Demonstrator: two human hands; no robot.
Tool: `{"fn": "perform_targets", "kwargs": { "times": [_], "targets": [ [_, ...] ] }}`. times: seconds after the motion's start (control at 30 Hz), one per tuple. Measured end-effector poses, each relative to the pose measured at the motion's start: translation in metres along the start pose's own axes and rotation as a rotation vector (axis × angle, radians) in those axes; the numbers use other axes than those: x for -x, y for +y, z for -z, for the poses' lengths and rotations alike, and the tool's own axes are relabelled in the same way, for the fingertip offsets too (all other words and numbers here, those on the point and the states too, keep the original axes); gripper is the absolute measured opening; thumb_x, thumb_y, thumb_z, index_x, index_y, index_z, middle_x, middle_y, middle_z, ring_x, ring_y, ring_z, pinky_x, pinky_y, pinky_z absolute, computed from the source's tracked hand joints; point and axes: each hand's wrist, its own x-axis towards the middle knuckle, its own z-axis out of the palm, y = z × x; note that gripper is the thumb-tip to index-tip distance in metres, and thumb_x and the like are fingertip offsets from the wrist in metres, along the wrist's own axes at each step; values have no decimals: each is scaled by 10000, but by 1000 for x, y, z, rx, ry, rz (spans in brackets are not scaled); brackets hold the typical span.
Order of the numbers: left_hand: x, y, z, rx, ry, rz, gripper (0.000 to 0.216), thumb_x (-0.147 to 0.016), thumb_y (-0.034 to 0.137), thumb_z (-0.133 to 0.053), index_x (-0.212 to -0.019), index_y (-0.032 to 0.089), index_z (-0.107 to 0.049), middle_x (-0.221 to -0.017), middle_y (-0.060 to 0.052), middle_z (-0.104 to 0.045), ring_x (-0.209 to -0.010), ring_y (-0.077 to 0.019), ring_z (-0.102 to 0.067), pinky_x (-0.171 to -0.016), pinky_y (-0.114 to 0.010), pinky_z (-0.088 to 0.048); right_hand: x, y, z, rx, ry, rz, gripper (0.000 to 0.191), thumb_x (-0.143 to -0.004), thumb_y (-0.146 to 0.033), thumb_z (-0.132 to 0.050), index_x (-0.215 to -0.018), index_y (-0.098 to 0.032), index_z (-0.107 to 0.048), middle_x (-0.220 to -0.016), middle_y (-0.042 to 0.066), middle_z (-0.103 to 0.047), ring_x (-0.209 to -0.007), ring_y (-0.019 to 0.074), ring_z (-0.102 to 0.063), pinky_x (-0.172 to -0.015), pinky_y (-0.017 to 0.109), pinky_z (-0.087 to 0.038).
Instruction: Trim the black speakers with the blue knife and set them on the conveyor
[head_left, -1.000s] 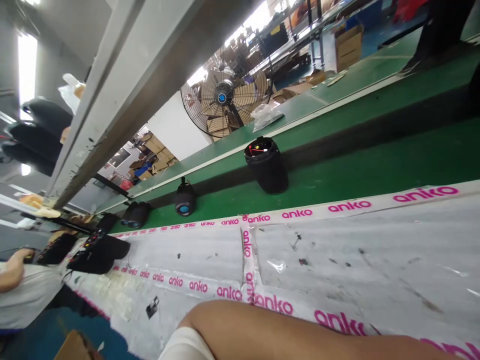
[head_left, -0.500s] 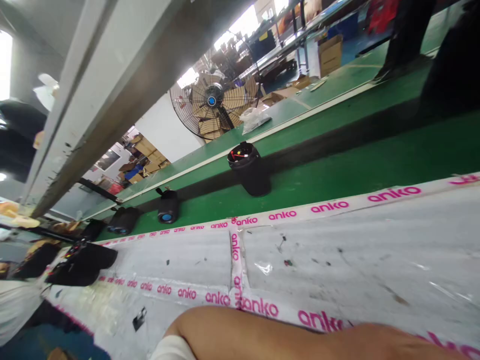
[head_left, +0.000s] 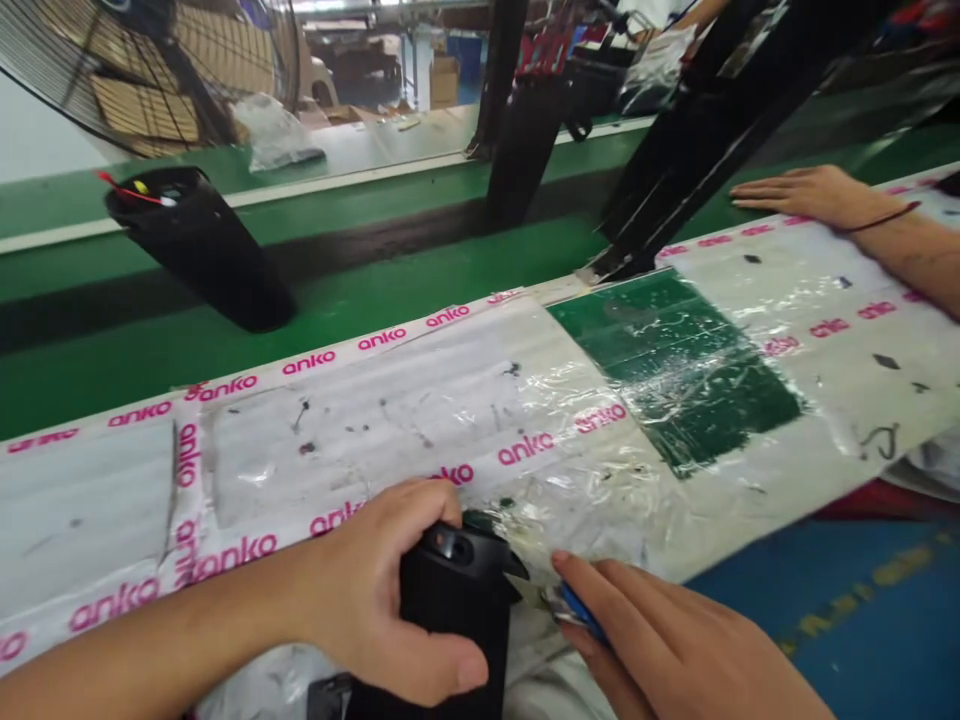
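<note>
A black casing (head_left: 461, 590) is held at the near edge of the white-covered surface (head_left: 360, 410), its long axis running from the bottom of the view up and away from the wearer, its top end with a small round opening. The left hand (head_left: 397, 595) wraps it from the left, thumb across the near face, fingers over the top end; that grip is closed firmly round it. To the casing's right, a pointed blade (head_left: 527, 590) aims leftward at its upper right edge, across the long axis rather than along it. The blade belongs to a blue-handled tool (head_left: 581, 612) pinched in the right hand (head_left: 667, 640), whose grip is narrow.

Whether the tip touches the casing or stops just beside it is hard to tell, since a dark flap or edge juts out there. The casing's lower end is cut off by the frame, the left fingertips are hidden behind it, and most of the tool's handle is covered by fingers.

Farther off, a black cylinder (head_left: 210, 255) with wires at its top stands on the green belt (head_left: 390, 265); at right lies another person's hand (head_left: 821, 197).
</note>
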Motion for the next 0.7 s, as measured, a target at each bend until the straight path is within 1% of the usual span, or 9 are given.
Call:
{"fn": "perform_targets", "kwargs": {
  "times": [0.13, 0.23, 0.4, 0.53, 0.63, 0.7],
  "targets": [
    [0, 0, 0, -20, -21, 0, 531, -704, 594, -781, -855, 237, -419, -760, 47, -406, -638, -131, -339, -554, -254, -319, -8, -2, 4, -10, -84, 43, 340, -1084, -138, -268, -1311, -129, -521, -861, 36, -708, -676, 204, -709, -519, 328, -557],
    [0, -1, 1, -29, -19, -1, 521, -707, 580, -786, -851, 236, -422, -763, 46, -402, -640, -131, -333, -555, -257, -313, -9, -4, 4, -30, -75, 38, 331, -1098, -156, -263, -1310, -138, -517, -848, 21, -695, -636, 197, -687, -500, 331, -538],
    [-1, -2, 2, -17, -23, -23, 531, -704, 587, -794, -850, 234, -425, -756, 50, -409, -633, -128, -349, -557, -256, -314, -14, -6, 7, -46, -98, 51, 320, -1110, -179, -268, -1308, -146, -519, -869, 25, -705, -666, 201, -693, -500, 332, -530],
    [-1, -1, 3, -22, -29, -15, 519, -713, 578, -787, -864, 234, -429, -769, 45, -425, -638, -130, -367, -565, -258, -338, -14, -5, 9, -66, -96, 53, 349, -1067, -110, -281, -1324, -153, -514, -883, 22, -707, -669, 191, -688, -511, 320, -528],
    [-2, -1, 2, -25, -30, -4, 521, -712, 578, -785, -879, 235, -431, -780, 41, -428, -645, -135, -370, -573, -263, -352, -11, -5, 7, -24, -95, 56, 392, -1022, -60, -296, -1333, -152, -516, -910, 32, -710, -691, 201, -690, -547, 334, -542],
    [-2, -1, 1, -29, -25, -4, 523, -707, 567, -791, -882, 234, -427, -784, 39, -426, -649, -136, -366, -575, -266, -349, -9, -7, 6, 8, -81, 51, 382, -1025, -66, -294, -1318, -151, -524, -891, 34, -707, -679, 203, -683, -550, 337, -541]
  ]
}}
